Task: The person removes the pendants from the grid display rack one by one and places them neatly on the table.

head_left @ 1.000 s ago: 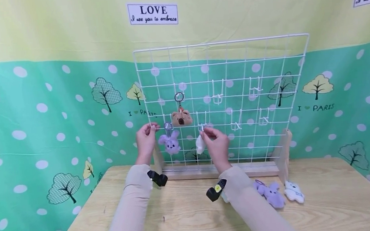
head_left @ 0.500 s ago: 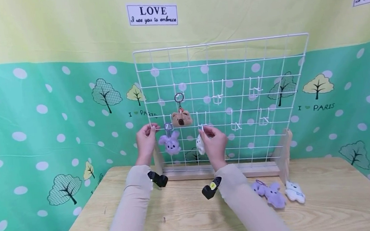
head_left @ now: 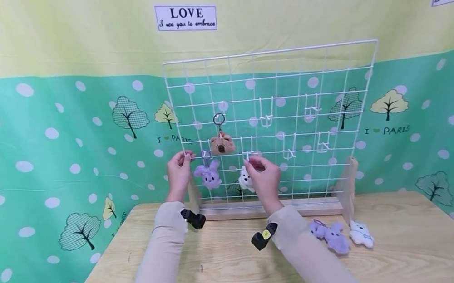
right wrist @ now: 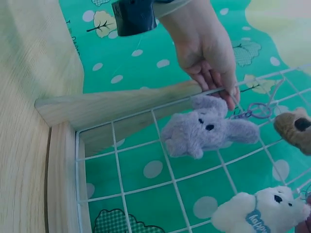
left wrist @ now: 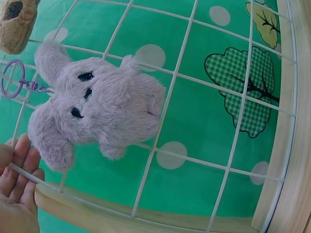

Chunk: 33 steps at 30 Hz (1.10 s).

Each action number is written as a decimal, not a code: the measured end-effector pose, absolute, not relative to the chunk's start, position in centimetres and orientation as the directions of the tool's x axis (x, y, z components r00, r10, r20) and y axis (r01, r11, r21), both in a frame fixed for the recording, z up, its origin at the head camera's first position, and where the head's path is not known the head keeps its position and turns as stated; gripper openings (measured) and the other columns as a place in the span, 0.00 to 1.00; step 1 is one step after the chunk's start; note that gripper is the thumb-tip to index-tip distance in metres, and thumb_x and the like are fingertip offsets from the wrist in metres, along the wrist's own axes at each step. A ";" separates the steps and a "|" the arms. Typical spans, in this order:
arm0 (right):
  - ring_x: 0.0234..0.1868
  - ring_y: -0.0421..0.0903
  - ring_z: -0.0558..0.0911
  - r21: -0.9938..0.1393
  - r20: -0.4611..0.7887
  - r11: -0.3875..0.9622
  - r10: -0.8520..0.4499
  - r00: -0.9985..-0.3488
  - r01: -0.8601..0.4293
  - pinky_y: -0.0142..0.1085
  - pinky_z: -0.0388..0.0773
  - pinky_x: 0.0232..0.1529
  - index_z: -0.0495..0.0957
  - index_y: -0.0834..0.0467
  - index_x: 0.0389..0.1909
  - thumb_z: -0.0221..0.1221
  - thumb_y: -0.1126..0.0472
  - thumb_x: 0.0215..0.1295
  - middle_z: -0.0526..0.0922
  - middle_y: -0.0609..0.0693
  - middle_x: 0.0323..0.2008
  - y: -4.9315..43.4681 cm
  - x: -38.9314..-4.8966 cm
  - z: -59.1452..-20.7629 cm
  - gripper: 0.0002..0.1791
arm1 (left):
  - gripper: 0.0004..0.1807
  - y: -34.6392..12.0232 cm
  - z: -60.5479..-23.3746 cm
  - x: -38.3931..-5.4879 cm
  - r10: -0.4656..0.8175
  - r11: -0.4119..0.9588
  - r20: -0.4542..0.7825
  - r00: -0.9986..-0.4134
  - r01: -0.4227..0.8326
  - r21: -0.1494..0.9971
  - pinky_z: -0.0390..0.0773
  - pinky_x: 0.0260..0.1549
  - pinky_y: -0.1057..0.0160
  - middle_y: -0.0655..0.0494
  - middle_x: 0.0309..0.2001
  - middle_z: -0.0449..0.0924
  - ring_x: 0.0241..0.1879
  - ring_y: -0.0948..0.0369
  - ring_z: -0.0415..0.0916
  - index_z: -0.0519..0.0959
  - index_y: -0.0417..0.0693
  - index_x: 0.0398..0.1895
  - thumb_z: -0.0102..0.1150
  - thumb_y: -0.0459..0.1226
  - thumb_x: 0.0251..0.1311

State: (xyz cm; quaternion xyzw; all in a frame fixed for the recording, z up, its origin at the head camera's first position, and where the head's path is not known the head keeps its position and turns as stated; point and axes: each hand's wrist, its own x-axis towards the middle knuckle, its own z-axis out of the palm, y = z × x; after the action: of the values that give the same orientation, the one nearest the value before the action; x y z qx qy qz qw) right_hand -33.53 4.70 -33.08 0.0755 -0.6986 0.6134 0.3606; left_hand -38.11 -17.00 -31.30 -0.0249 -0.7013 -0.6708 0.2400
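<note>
Head view: just below centre, the right hand (head_left: 266, 177) pinches the white plush (head_left: 245, 179) near its top, by a hook (head_left: 247, 153); the left hand (head_left: 179, 171) grips the wire grid (head_left: 269, 52).

Left wrist: fingers (left wrist: 23, 145) curl round wire at lower left, a useful brace.

Right wrist: plush at lower right; aligning its top with the hook seems wise.

A white plush animal (head_left: 245, 177), dark-nosed, a blue lettered band crossing its chest, is hanging head-up just below the right fingers (head_left: 259, 160); the white wire grid (head_left: 269, 51) is standing upright, its side edge resting in the left fingers (left wrist: 23, 145).
</note>
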 end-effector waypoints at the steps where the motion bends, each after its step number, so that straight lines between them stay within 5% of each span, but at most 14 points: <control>1: 0.34 0.47 0.83 -0.798 0.602 0.237 0.332 -0.726 -0.554 0.28 0.80 0.36 0.83 0.63 0.37 0.67 0.61 0.56 0.86 0.55 0.34 4.7 -33.4 -33.1 0.11 | 0.11 -17.1 -31.3 -38.2 -0.288 0.096 0.371 -0.883 0.359 0.928 0.74 0.55 0.67 0.40 0.48 0.80 0.49 0.54 0.78 0.76 0.36 0.48 0.47 0.32 0.68; 14: 0.34 0.41 0.81 -0.838 0.541 0.118 0.298 -0.786 -0.532 0.25 0.80 0.36 0.83 0.64 0.39 0.67 0.61 0.55 0.85 0.57 0.36 6.0 -30.8 -32.2 0.13 | 0.11 -17.0 -31.3 -38.2 -0.292 0.101 0.380 -0.878 0.367 0.925 0.74 0.55 0.67 0.41 0.47 0.80 0.48 0.55 0.78 0.76 0.36 0.48 0.47 0.32 0.68; 33: 0.39 0.41 0.81 -0.950 0.309 0.083 0.135 -0.941 -0.300 0.26 0.80 0.40 0.80 0.64 0.44 0.66 0.57 0.57 0.84 0.50 0.40 11.3 -27.3 -33.7 0.18 | 0.12 -17.2 -31.3 -37.9 -0.291 0.125 0.386 -0.876 0.365 0.923 0.75 0.55 0.62 0.41 0.47 0.81 0.49 0.54 0.78 0.76 0.37 0.48 0.48 0.34 0.68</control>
State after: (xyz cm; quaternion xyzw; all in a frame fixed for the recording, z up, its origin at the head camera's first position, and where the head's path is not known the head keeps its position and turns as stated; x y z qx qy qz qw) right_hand -27.28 11.32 -33.69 0.0574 -0.7180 0.6746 0.1615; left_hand -37.88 -17.17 -31.31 -0.0260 -0.7079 -0.6608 0.2481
